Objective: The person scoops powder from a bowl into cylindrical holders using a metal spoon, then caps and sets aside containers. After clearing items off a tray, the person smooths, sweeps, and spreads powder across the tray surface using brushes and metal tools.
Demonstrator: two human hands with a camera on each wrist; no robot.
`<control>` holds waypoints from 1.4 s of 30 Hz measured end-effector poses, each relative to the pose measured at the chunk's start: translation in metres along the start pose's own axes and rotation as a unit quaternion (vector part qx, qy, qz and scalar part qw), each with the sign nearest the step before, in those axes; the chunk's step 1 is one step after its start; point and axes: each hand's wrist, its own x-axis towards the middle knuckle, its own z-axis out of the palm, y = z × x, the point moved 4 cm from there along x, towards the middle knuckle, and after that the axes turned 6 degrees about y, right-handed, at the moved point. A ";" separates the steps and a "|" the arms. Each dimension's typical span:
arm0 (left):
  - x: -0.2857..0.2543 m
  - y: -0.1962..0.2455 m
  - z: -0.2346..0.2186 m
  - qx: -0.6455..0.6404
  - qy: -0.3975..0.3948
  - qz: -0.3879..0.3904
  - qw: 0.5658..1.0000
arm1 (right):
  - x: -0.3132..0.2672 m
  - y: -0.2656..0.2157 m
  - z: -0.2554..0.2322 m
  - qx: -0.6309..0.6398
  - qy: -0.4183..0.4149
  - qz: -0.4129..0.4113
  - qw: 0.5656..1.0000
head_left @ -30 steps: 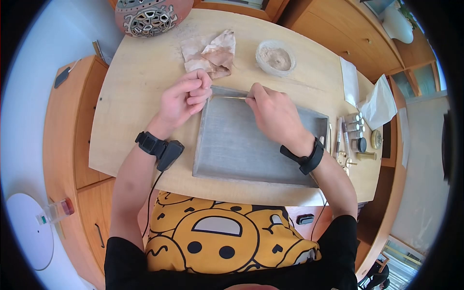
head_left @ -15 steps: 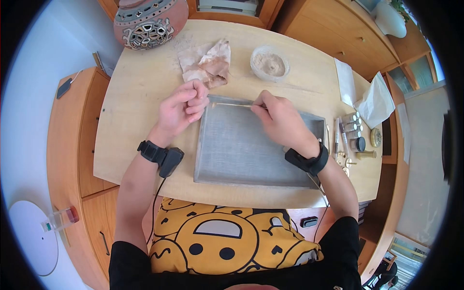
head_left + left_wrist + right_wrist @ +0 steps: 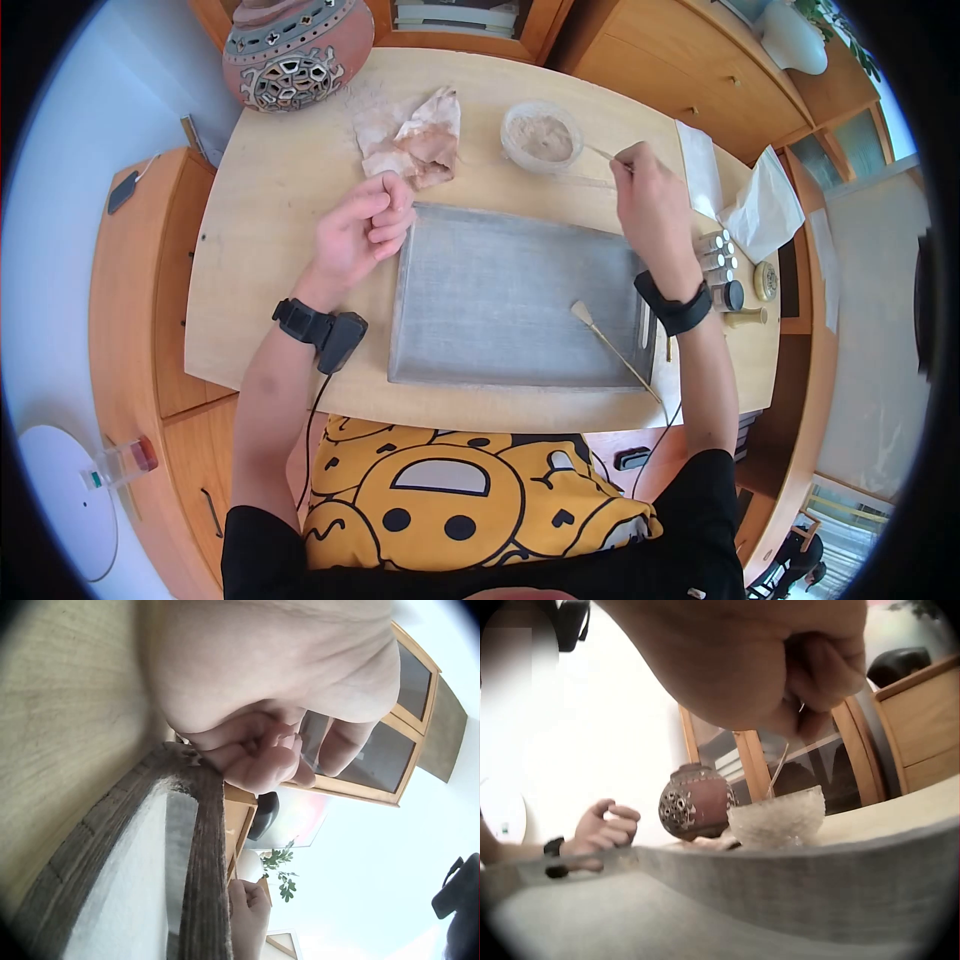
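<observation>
My right hand point(image 3: 655, 205) is raised beyond the tray's back right corner, pinching a thin gold-coloured rod point(image 3: 598, 151). In the right wrist view the rod point(image 3: 779, 766) slants down to the rim of the glass bowl point(image 3: 776, 819), its lower end hidden there. Greyish powder point(image 3: 541, 137) fills much of this bowl. At the back left corner of the shallow grey tray point(image 3: 500, 290), my left hand point(image 3: 365, 225) rests with loosely curled fingers and nothing visible in them. A brush point(image 3: 581, 312) lies slantwise over the tray's front right edge.
Crumpled stained paper point(image 3: 430, 150) lies beyond the left hand, with a pierced clay pot point(image 3: 300, 65) at the back left. To the right stand several small jars point(image 3: 715, 250), a dark-sided jar point(image 3: 730, 296) and a white paper bag point(image 3: 765, 205).
My right hand has moved from over the tray's back edge to the right and away, bringing the rod beside the bowl. The brush has come into sight. My left hand stays at the corner.
</observation>
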 end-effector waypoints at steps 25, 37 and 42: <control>0.001 -0.003 -0.002 -0.018 -0.004 0.003 1.000 | -0.019 -0.092 0.042 -0.031 -0.271 -0.073 0.959; 0.002 -0.005 0.000 -0.028 -0.004 0.003 1.000 | -0.024 -0.097 0.057 0.019 -0.183 -0.141 0.973; 0.002 -0.004 0.000 -0.021 -0.001 0.004 1.000 | -0.031 -0.089 0.061 0.058 -0.144 -0.153 0.976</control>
